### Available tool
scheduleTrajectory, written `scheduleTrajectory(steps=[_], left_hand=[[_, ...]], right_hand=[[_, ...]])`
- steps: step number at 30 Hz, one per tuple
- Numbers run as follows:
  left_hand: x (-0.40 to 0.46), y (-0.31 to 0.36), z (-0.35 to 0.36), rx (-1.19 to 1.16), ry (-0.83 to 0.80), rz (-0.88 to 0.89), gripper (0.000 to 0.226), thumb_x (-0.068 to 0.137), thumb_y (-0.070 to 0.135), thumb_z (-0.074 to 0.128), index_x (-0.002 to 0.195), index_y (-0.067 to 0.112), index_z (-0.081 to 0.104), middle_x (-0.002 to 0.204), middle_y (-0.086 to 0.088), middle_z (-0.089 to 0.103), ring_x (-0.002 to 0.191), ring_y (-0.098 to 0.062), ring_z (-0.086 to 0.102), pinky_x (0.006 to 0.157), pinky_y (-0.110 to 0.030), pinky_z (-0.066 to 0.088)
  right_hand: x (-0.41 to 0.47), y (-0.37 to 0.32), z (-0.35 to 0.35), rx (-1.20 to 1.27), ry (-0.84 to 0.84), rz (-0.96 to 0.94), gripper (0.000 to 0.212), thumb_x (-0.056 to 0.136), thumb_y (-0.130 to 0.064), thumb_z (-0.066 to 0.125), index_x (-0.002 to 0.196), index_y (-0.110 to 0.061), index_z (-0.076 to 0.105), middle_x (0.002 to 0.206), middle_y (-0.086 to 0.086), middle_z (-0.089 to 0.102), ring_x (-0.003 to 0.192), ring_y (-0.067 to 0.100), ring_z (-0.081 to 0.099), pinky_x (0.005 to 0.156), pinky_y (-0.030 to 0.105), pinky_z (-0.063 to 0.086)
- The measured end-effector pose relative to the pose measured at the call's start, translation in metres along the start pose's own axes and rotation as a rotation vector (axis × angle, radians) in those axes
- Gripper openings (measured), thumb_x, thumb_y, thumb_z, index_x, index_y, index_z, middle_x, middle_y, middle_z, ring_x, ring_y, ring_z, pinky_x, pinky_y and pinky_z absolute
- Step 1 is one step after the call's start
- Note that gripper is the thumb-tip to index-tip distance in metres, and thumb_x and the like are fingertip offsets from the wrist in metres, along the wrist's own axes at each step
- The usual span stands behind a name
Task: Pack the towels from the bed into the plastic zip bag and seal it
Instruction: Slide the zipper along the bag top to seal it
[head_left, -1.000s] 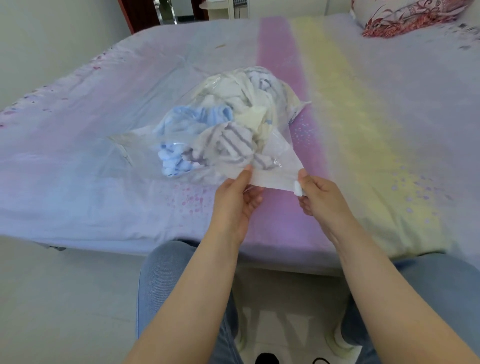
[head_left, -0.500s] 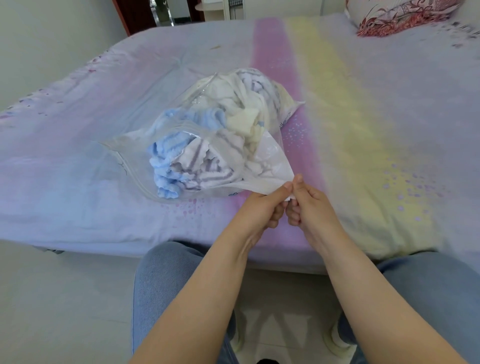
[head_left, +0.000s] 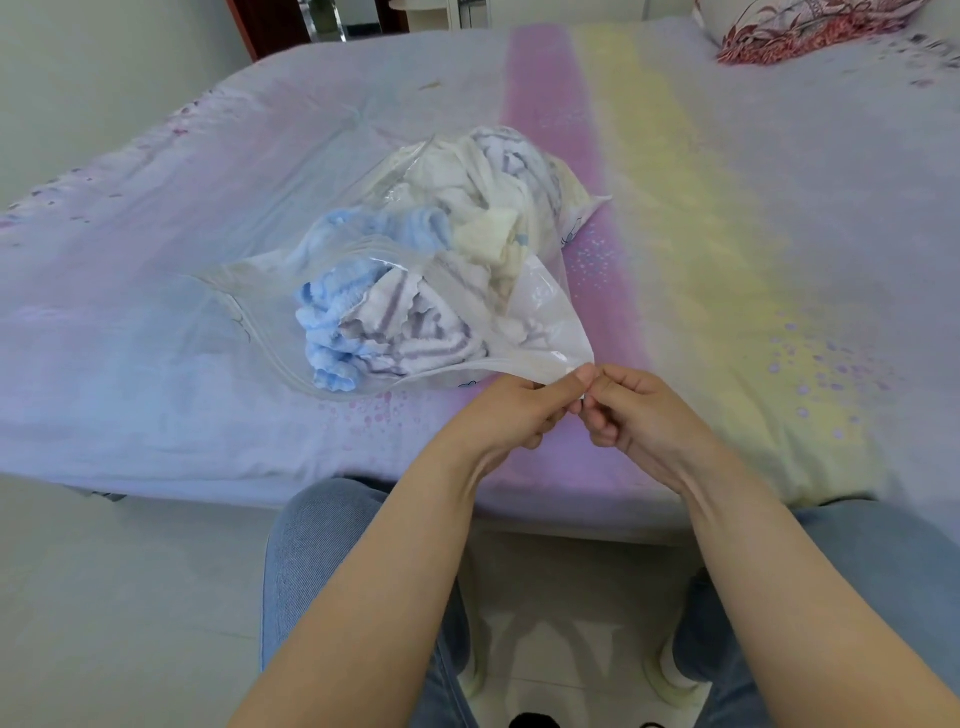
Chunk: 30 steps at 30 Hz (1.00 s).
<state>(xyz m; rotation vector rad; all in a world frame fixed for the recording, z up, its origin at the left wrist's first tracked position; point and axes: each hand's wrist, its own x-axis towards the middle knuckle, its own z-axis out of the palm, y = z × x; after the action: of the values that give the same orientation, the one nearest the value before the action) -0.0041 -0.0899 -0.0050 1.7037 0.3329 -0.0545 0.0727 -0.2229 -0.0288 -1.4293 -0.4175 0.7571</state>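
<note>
Clear plastic zip bag (head_left: 540, 312) stuffed with blue, striped and cream towels (head_left: 395, 312) lies near the bed's (head_left: 779, 260) front edge. Left hand (head_left: 511, 415) and right hand (head_left: 631, 410) touch, both pinching the bag's near corner.

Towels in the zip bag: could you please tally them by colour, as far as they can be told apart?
Blue towel: 1
Purple-striped towels: 2
Cream towels: 2
Total: 5, though the bunched folds make it uncertain.
</note>
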Motion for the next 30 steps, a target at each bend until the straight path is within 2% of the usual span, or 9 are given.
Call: scheduleTrajectory(steps=[4, 6, 9, 12, 15, 19, 26, 28, 30], left_hand=[[0.003, -0.003, 0.014, -0.455, -0.013, 0.021, 0.037, 0.1, 0.022, 0.052, 0.063, 0.017, 0.055, 0.048, 0.007, 0.041, 0.042, -0.004, 0.023, 0.041, -0.018, 0.013], [0.004, -0.007, 0.022, -0.622, 0.029, -0.005, 0.036, 0.099, 0.017, 0.051, 0.063, 0.016, 0.055, 0.049, 0.006, 0.038, 0.04, -0.003, 0.022, 0.039, -0.017, 0.014], [0.005, -0.007, 0.03, -0.718, 0.131, -0.049, 0.036, 0.097, 0.013, 0.05, 0.061, 0.013, 0.053, 0.046, 0.005, 0.04, 0.038, -0.003, 0.024, 0.037, -0.016, 0.016], [0.005, -0.007, 0.029, -0.767, 0.221, -0.063, 0.039, 0.096, 0.012, 0.05, 0.057, 0.014, 0.048, 0.045, 0.005, 0.04, 0.036, -0.004, 0.025, 0.035, -0.017, 0.018], [0.005, -0.008, 0.018, -0.775, 0.302, -0.055, 0.035, 0.094, 0.01, 0.051, 0.061, 0.016, 0.044, 0.049, 0.004, 0.034, 0.037, -0.005, 0.023, 0.034, -0.017, 0.018], [0.002, -0.011, -0.007, -0.724, 0.381, -0.023, 0.038, 0.093, 0.008, 0.053, 0.058, 0.016, 0.04, 0.05, 0.003, 0.033, 0.039, -0.007, 0.02, 0.037, -0.018, 0.014], [-0.006, -0.018, -0.043, -0.626, 0.439, 0.018, 0.04, 0.093, 0.01, 0.054, 0.055, 0.017, 0.043, 0.048, 0.004, 0.034, 0.039, -0.007, 0.02, 0.035, -0.019, 0.017], [-0.005, -0.019, -0.041, -0.495, 0.468, 0.012, 0.042, 0.093, 0.014, 0.057, 0.054, 0.016, 0.043, 0.049, 0.002, 0.033, 0.04, -0.009, 0.022, 0.037, -0.02, 0.02], [-0.003, -0.019, -0.038, -0.387, 0.502, 0.008, 0.043, 0.093, 0.017, 0.058, 0.052, 0.015, 0.045, 0.048, 0.002, 0.033, 0.04, -0.009, 0.025, 0.04, -0.02, 0.024]], right_hand=[[0.001, -0.003, 0.014, 0.17, 0.145, -0.097, 0.041, 0.095, -0.004, 0.044, 0.055, -0.01, 0.047, 0.05, 0.005, 0.039, 0.044, 0.012, 0.027, 0.046, 0.025, 0.02], [0.001, -0.001, 0.022, 0.218, 0.242, -0.12, 0.043, 0.095, -0.005, 0.046, 0.053, -0.012, 0.041, 0.044, 0.0, 0.033, 0.041, 0.01, 0.028, 0.043, 0.022, 0.021], [0.003, 0.001, 0.027, 0.257, 0.311, -0.133, 0.043, 0.094, -0.006, 0.047, 0.054, -0.012, 0.035, 0.042, -0.003, 0.03, 0.041, 0.009, 0.031, 0.041, 0.019, 0.028], [0.006, 0.003, 0.028, 0.302, 0.291, -0.131, 0.042, 0.093, -0.006, 0.046, 0.054, -0.012, 0.034, 0.044, 0.001, 0.029, 0.045, 0.014, 0.025, 0.046, 0.027, 0.018], [0.008, 0.006, 0.026, 0.361, 0.279, -0.119, 0.043, 0.094, -0.005, 0.046, 0.054, -0.013, 0.035, 0.044, -0.001, 0.029, 0.043, 0.013, 0.023, 0.048, 0.03, 0.013], [0.011, 0.003, 0.021, 0.392, 0.298, -0.122, 0.043, 0.094, -0.004, 0.047, 0.054, -0.014, 0.035, 0.044, -0.002, 0.029, 0.042, 0.011, 0.024, 0.044, 0.026, 0.015], [0.014, 0.0, 0.017, 0.435, 0.356, -0.096, 0.044, 0.094, -0.008, 0.049, 0.053, -0.017, 0.035, 0.045, -0.003, 0.028, 0.043, 0.011, 0.025, 0.041, 0.023, 0.018], [0.013, 0.002, 0.019, 0.522, 0.373, -0.07, 0.044, 0.096, -0.021, 0.051, 0.054, -0.019, 0.038, 0.047, -0.002, 0.028, 0.044, 0.011, 0.024, 0.042, 0.022, 0.021], [0.014, 0.0, 0.03, 0.571, 0.308, -0.008, 0.045, 0.09, -0.055, 0.049, 0.063, -0.02, 0.041, 0.05, -0.002, 0.029, 0.044, 0.011, 0.024, 0.044, 0.024, 0.021]])
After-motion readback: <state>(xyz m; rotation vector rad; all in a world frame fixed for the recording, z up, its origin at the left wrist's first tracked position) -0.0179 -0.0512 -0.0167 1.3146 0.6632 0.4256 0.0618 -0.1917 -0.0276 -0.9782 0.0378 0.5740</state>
